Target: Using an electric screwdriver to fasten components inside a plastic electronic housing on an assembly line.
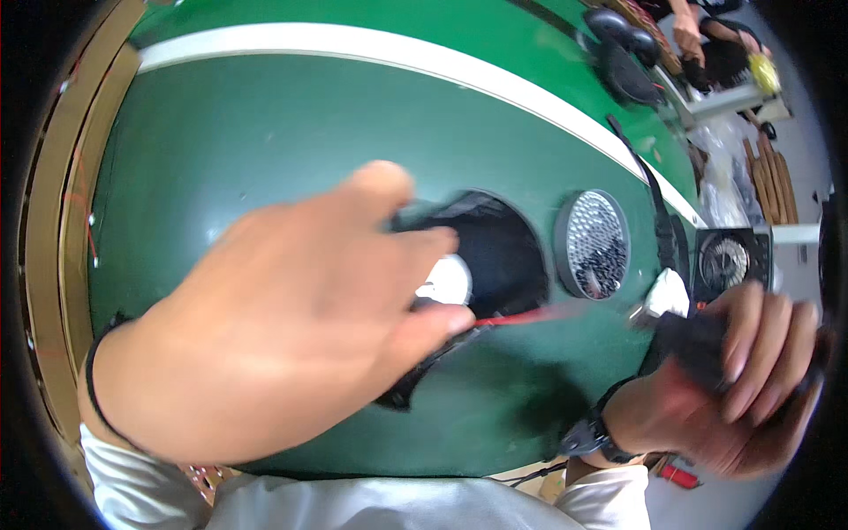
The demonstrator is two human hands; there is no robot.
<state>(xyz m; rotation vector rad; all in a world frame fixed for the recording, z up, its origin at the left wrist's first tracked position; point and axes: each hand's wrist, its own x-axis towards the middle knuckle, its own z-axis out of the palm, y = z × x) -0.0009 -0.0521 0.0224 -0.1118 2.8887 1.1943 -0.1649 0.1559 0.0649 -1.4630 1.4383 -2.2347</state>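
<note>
My left hand point(309, 291), blurred by motion, reaches over a black round housing point(503, 252) on the green table. Its thumb and fingers curl about the near-left part of the housing, on either side of a white disc point(450, 281) at its middle. A thin red wire point(521, 316) runs from beside the thumb to the right. At the lower right my right hand point(760, 380) is closed around a dark, blocky object point(698, 349), whose kind is hidden by the fingers and the blur.
A round grey tray of small dark screws point(594, 246) stands right of the housing. Past it are a black strap point(658, 203), a white item point(667, 293) and a black square device with a round dial point(731, 261). Cardboard point(66, 230) lines the left edge. Another person's hands point(689, 35) work at upper right.
</note>
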